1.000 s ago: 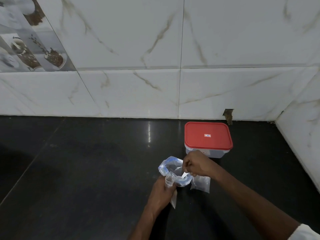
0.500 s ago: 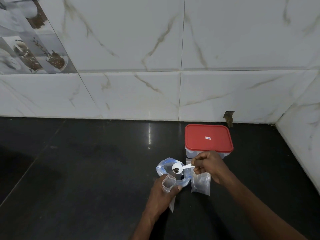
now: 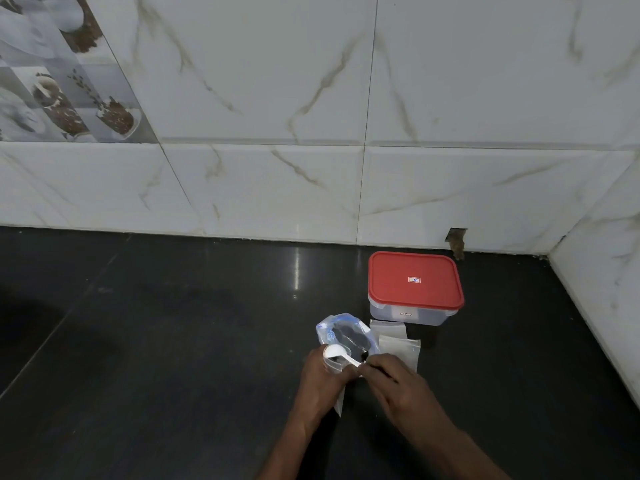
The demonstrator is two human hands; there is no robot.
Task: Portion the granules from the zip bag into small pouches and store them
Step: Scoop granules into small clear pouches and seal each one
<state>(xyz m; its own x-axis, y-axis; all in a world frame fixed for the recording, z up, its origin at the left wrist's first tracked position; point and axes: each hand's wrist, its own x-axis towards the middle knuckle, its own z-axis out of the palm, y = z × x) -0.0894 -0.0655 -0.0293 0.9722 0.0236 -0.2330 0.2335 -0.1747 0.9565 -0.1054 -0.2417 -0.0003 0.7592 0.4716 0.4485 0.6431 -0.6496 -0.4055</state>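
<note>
The fingers of my right hand [image 3: 401, 386] are pinching the handle of a small white plastic scoop [image 3: 334, 350], holding its bowl over the small clear plastic pouch [image 3: 338, 405] that my left hand [image 3: 322, 382] is gripping. Just behind, the open clear zip bag [image 3: 346, 332] holding dark granules is sitting on the black table [image 3: 173, 341].

The worktop [image 3: 173, 341] is glossy black. The wall tiles [image 3: 485, 98] are white marble-patterned with tan veins. The picture tile [image 3: 62, 81] is grey with brown motifs. The container [image 3: 405, 313] is clear and its lid [image 3: 415, 278] red. The zip bag [image 3: 327, 332] is clear with blue print and the granules [image 3: 349, 337] are dark. The scoop [image 3: 334, 351] is white and the pouches [image 3: 398, 344] are translucent.
</note>
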